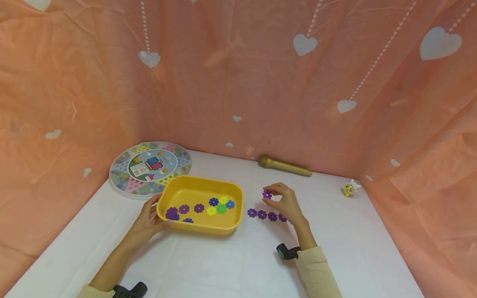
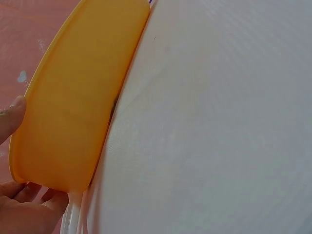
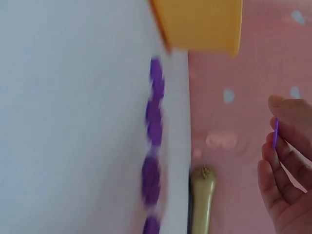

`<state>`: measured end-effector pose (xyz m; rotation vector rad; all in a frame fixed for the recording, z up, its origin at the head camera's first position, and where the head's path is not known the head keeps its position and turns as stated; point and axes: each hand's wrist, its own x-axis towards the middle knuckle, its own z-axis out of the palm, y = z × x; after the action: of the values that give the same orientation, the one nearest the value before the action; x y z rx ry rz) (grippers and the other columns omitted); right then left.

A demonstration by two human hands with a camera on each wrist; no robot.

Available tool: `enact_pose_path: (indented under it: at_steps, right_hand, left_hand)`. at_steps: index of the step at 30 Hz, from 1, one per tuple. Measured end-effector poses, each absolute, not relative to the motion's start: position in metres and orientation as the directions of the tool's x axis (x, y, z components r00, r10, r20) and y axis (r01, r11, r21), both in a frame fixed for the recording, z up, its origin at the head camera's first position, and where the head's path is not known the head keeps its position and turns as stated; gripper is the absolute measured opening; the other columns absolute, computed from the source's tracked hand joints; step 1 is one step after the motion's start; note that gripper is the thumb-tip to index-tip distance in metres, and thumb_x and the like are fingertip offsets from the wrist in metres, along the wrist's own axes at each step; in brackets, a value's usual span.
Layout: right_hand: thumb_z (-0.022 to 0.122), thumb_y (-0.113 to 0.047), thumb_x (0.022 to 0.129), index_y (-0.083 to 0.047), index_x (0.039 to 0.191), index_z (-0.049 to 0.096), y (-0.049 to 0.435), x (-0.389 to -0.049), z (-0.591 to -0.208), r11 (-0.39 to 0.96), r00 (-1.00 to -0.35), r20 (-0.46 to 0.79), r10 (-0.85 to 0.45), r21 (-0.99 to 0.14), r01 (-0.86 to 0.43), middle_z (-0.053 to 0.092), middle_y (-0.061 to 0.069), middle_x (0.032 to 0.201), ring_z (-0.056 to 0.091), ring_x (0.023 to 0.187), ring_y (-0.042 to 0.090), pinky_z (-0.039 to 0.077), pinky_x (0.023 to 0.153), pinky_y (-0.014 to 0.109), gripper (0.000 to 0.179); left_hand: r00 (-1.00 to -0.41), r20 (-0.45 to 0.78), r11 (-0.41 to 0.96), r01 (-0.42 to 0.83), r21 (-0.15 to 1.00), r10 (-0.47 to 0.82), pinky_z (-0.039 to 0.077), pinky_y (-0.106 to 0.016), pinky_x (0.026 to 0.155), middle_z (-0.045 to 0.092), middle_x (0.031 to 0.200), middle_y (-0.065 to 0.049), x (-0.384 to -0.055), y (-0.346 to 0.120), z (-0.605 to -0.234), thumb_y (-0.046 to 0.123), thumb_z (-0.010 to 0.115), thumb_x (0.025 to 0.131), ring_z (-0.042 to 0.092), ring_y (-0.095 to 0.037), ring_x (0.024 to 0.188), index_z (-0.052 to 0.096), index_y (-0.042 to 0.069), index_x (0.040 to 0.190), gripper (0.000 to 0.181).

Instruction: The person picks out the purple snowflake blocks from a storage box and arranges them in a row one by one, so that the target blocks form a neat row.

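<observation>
My left hand grips the near left corner of a yellow plastic tub, its thumb at the rim. In the left wrist view, the thumb and fingers hold the tub wall. Several snowflake discs lie inside: purple discs to the left, blue, green and yellow discs to the right. Right of the tub, my right hand pinches one purple snowflake disc between thumb and fingers, raised above the table. Below it runs a row of purple discs, partly hidden by the hand.
A round board-game box lies behind the tub at the left. At the back, a gold microphone rests near the curtain. A small yellow and white figurine stands at the far right of the white table.
</observation>
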<state>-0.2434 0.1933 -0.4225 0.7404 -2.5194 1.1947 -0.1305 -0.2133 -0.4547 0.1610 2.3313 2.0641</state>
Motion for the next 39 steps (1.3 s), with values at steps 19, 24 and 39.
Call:
enact_pose_path:
  at_steps: [19,24,39]
  right_hand:
    - [0.077,-0.01,0.075,-0.001,0.105,0.068,0.294,-0.214,-0.446,0.731,-0.943,0.309,-0.124,-0.614,-0.298,0.064,0.012,0.098,0.06,0.087,0.025,0.052,0.077,0.034,0.033]
    - [0.078,-0.011,0.074,0.0,0.103,0.069,0.307,-0.209,-0.448,0.772,-0.974,0.216,-0.073,-0.606,-0.192,0.063,0.013,0.095,0.057,0.084,0.021,0.048,0.07,0.023,0.032]
    - [0.076,-0.014,0.076,-0.006,0.103,0.07,0.305,-0.208,-0.459,0.781,-0.996,0.054,-0.07,-0.618,-0.089,0.064,0.01,0.102,0.056,0.095,0.025,0.047,0.085,0.042,0.029]
  left_hand:
    - [-0.997,0.013,0.191,0.027,0.981,0.078,0.036,-0.004,0.089,0.008,0.152,-0.02,-0.131,-0.215,-0.454,0.018,0.069,0.084,0.018,-0.043,0.136,0.004,0.01,0.148,0.092]
    - [-0.998,-0.001,0.209,0.013,0.978,0.068,0.037,-0.007,0.091,0.009,0.152,-0.02,-0.131,-0.215,-0.456,0.02,0.07,0.084,0.018,-0.043,0.136,0.005,0.011,0.148,0.092]
    - [-0.998,-0.011,0.209,0.004,0.978,0.07,0.037,-0.006,0.09,0.009,0.152,-0.019,-0.13,-0.215,-0.456,0.022,0.07,0.083,0.018,-0.043,0.136,0.004,0.012,0.148,0.093]
